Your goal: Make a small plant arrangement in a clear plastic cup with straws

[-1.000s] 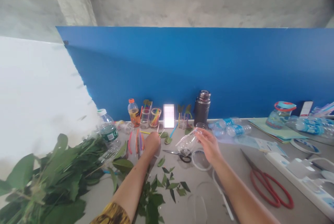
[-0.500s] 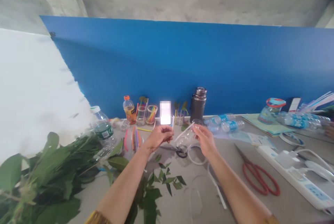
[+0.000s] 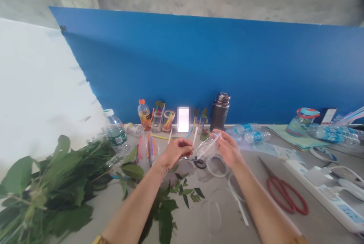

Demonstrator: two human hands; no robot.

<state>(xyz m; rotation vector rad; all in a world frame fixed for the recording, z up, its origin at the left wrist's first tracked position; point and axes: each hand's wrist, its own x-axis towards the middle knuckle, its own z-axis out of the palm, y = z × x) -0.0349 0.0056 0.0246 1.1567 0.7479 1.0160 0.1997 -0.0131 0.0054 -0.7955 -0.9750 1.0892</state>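
Observation:
My left hand (image 3: 176,153) pinches a thin white strip (image 3: 195,136), which points upward from the fingertips. In my right hand (image 3: 229,149) is a clear plastic cup-like piece (image 3: 205,146), tilted, with its rim by my fingers. A second white strip (image 3: 212,145) lies slantwise along that clear piece; whether it is stuck on I cannot tell. Just below, on the table, are small scissors with black handles (image 3: 200,163) and a whitish ring (image 3: 217,166) that looks like a tape roll. Cut leaves (image 3: 184,191) lie nearer my left forearm.
Leafy branches (image 3: 65,175) cover the left side. Behind stand a green-labelled bottle (image 3: 116,135), an orange-capped bottle (image 3: 144,117), cups of strips (image 3: 168,121), a bright phone (image 3: 183,119) and a dark thermos (image 3: 220,113). Red-handled scissors (image 3: 287,196) and a power strip (image 3: 324,194) lie right.
The clear piece has turned in my right hand, so its strip now lies nearer that hand's fingers. My left hand keeps its strip, now held slightly further right in view.

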